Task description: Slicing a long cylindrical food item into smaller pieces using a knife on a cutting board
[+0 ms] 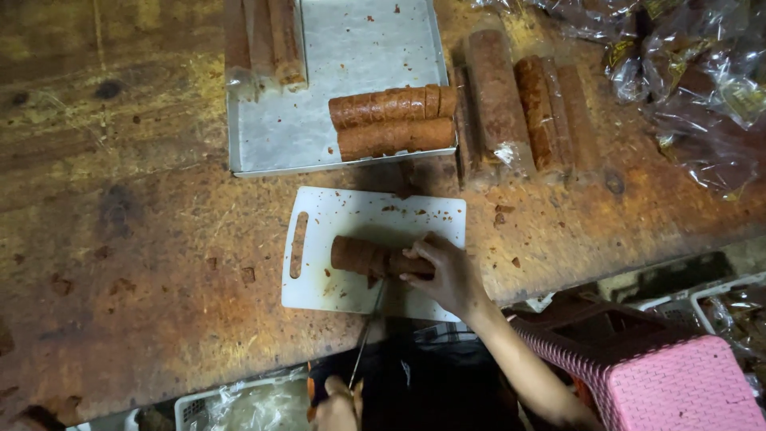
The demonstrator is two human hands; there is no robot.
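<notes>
A brown cylindrical roll [359, 255] lies across a white plastic cutting board [351, 219] on a worn wooden table. My right hand [443, 275] presses down on the right end of the roll, fingers curled over it. At the bottom edge, my left hand [335, 407] grips the orange handle of a thin knife [367, 335]. Its blade reaches up to the roll just left of my right fingers. Crumbs dot the board.
Behind the board, a metal tray [351, 48] holds two sliced rolls [391, 120] and wrapped rolls [263, 40]. More wrapped rolls [519, 104] lie to its right, beside crumpled plastic bags [702, 72]. A pink woven stool [662, 383] and a white crate [239, 403] sit below the table edge.
</notes>
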